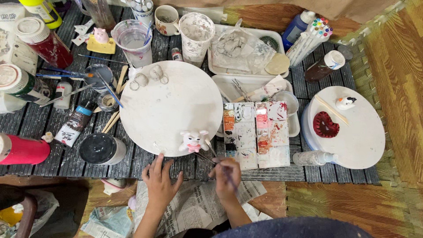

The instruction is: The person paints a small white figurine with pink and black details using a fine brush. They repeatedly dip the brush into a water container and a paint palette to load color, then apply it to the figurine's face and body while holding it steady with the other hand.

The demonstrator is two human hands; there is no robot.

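Two hands worked at the near edge of a round white board (169,105). The left hand (161,181) lay spread, fingers splayed, just below the board's rim. The right hand (227,175) pinched a thin paintbrush (207,157), its tip reaching a small pink-and-white pig figurine (193,141) standing on the board beside a stained paint palette (256,134).

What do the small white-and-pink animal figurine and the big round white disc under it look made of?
The small white-and-pink animal figurine looks like plaster or unglazed ceramic: matte, chalky white, with patchy pink paint. The big round white disc beneath it seems plaster or painted board, dull and smudged, without shine; which one is unclear. The right hand holds a thin paintbrush toward the figurine.
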